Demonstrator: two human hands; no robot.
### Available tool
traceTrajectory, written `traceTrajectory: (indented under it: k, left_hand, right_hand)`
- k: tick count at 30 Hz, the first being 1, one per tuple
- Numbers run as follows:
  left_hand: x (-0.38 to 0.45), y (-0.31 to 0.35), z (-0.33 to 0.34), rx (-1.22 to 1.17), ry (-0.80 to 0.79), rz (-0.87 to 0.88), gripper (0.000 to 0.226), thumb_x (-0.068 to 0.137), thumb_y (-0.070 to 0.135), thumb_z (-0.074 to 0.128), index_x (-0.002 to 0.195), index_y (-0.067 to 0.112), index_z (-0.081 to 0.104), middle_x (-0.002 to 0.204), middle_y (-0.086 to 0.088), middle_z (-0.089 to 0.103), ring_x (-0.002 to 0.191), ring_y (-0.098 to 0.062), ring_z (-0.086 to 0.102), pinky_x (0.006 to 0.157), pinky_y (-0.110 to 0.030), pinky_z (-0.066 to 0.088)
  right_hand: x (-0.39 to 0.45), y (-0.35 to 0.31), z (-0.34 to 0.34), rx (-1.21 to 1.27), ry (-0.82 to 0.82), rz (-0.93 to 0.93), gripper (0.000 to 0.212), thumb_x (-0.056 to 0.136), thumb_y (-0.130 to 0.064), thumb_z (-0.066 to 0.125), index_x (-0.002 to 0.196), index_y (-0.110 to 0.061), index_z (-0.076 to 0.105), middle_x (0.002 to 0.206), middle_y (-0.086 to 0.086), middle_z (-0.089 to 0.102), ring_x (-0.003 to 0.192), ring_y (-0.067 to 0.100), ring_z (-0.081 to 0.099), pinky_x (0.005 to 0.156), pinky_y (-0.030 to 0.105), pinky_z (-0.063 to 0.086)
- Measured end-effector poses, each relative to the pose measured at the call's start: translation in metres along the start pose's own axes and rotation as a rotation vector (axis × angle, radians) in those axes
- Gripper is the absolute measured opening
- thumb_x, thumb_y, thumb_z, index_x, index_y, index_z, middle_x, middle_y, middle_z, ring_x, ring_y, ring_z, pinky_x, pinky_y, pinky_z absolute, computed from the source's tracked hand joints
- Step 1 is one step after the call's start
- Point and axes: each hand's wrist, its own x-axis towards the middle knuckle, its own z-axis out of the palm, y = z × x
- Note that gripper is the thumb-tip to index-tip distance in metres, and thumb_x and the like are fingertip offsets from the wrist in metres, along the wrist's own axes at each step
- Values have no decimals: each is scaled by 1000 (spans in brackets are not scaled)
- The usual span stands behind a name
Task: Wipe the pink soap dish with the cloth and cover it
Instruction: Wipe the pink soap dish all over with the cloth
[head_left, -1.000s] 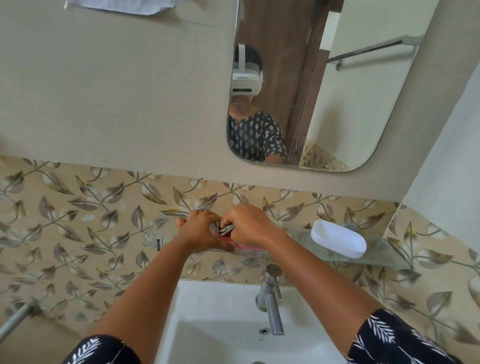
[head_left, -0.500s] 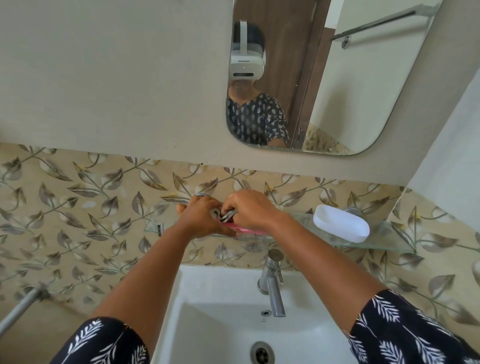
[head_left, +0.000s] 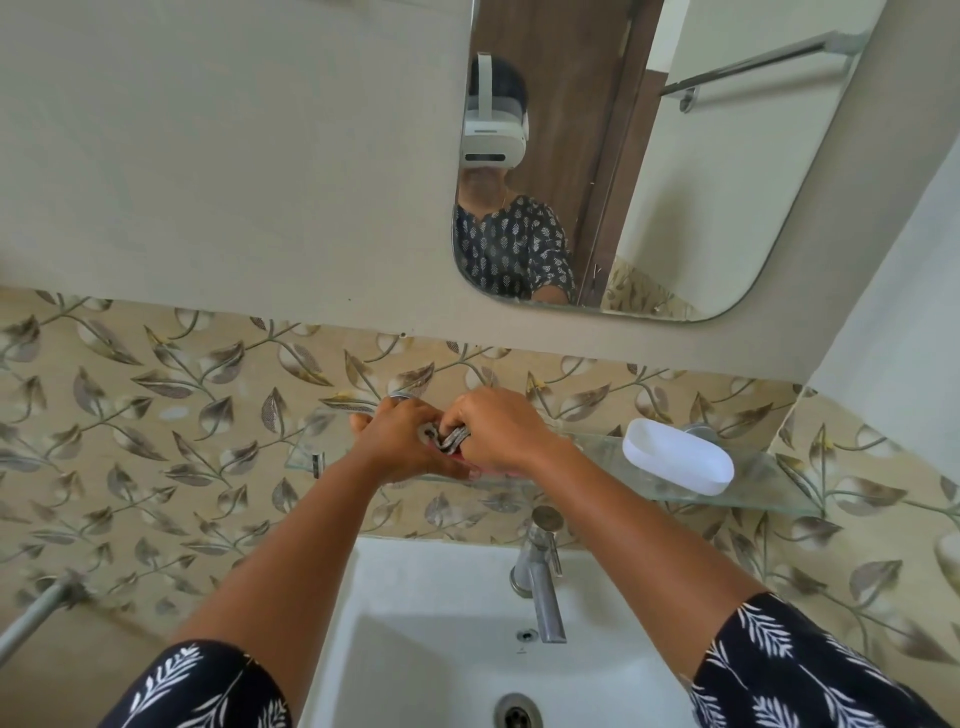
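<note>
At frame centre, the left hand (head_left: 402, 441) steadies the mostly hidden pink plastic soap dish (head_left: 460, 458) on the glass wall shelf (head_left: 769, 483). The right hand (head_left: 498, 431) pinches the grey striped cloth (head_left: 452, 438) into it. The white oval lid (head_left: 678, 462) lies lengthwise well to the right, so the right hand is nearer for covering.

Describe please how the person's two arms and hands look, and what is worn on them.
Both forearms are bare. Each upper arm carries a short dark navy sleeve printed with white leaf sprigs: the left sleeve and the right sleeve. The left hand and the right hand wear no gloves. No ring or watch is visible from this view.
</note>
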Motion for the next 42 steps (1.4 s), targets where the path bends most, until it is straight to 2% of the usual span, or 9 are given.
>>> traceTrajectory:
  k: [5,12,17,21,25,28,32,37,42]
  left_hand:
    - [2,-2,2,4,-5,-9,80,49,72,74,117,34,59,132,10,50,128,-17,31,97,-42,21]
    - [2,-2,3,1,-21,-23,84,48,74,73,120,33,58,134,10,49,129,-18,29,99,-43,19]
    - [4,-4,3,-35,-23,-26,85,44,77,72,118,39,58,130,14,52,127,-17,31,91,-39,18]
    - [4,-5,4,-31,-6,-19,80,42,77,73,113,41,60,125,16,54,124,-15,33,87,-38,18]
    - [3,-5,3,-27,4,-2,73,43,76,74,105,41,62,120,17,54,122,-15,34,89,-39,20]
    - [3,-5,4,-27,-7,1,77,44,77,73,111,42,61,123,16,53,124,-15,33,93,-41,20]
    - [4,-6,5,-22,-15,-11,89,44,80,69,121,39,57,131,15,50,128,-15,30,99,-43,20]
    - [3,-6,3,-14,-29,-4,90,45,80,70,123,39,55,133,13,49,127,-15,31,97,-41,20]
    - [3,-7,5,-4,-26,-14,97,44,79,71,129,36,51,137,13,46,129,-15,29,97,-42,19]
  right_hand:
    - [8,-10,9,-61,114,119,13,78,-25,70,91,-25,75,83,-1,70,78,22,66,56,26,39]
    - [7,-7,9,57,93,142,14,77,-28,73,91,-25,74,85,-1,70,79,20,62,57,26,35]
    - [-2,1,-3,135,-51,44,35,75,-6,62,102,-27,74,104,-4,72,95,21,62,74,33,50]
    - [-2,0,1,87,-1,39,28,79,-13,64,99,-30,74,103,-6,72,98,20,63,83,33,48]
    - [6,-3,7,71,80,82,21,79,-28,72,99,-31,74,96,-7,74,89,18,66,76,31,50]
    - [5,2,3,127,-3,63,21,77,-29,74,98,-30,75,99,-10,73,88,16,65,73,31,52]
    - [-2,10,-5,174,-147,-20,31,79,-8,62,100,-27,75,114,-12,68,102,14,61,83,33,51]
    - [-7,24,-18,66,-236,-116,34,83,-7,59,104,-28,74,107,-12,69,85,8,52,67,26,41]
    - [-16,45,-26,-20,-276,-87,43,82,-1,55,110,-30,72,105,-15,68,91,10,55,56,17,31]
